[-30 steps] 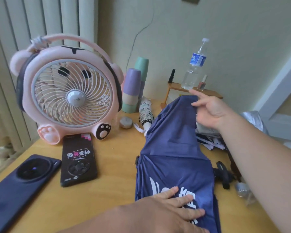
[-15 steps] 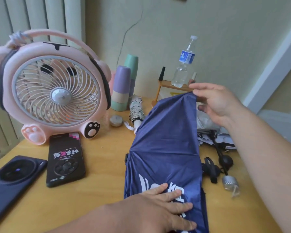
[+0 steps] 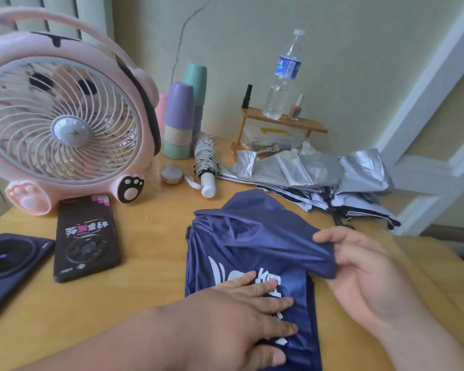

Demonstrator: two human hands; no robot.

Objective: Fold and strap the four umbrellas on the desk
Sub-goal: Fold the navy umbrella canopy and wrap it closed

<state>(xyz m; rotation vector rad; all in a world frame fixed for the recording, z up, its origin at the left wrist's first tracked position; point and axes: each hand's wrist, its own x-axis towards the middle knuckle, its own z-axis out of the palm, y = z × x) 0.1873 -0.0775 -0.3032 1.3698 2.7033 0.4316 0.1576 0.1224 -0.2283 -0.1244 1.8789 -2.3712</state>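
Navy umbrella [image 3: 252, 236], collapsed but not yet rolled, lies lengthwise on the near middle of the wooden desk [image 3: 150, 263], white lettering facing up. The person's left hand [image 3: 239, 317] lies flat on the near part of the canopy with fingers straight, an open grip that presses rather than holds. The right hand [image 3: 364, 269], blurred by motion, has a closed grip on a fold of the far fabric, pinched between thumb and fingers at the bundle's right edge.

The canopy looks thin, slack and slick. It bunches into soft creases wherever it is not pinned, and would likely slide or spring loose if let go. The ribs and shaft (hidden under the cloth) should be the only stiff parts, and the whole thing probably weighs little. Sensible holds are the fold edges for pleating and the firm core for rolling. A small dark tab [image 3: 188, 232] at the left edge may be the strap, though that cannot be told for certain.

Behind, a small pale umbrella [image 3: 205, 162] lies rolled beside the cups [image 3: 178, 121]. A silver-lined umbrella [image 3: 306, 167] sprawls loose at the desk's far right, over a white-and-dark umbrella [image 3: 346, 204].
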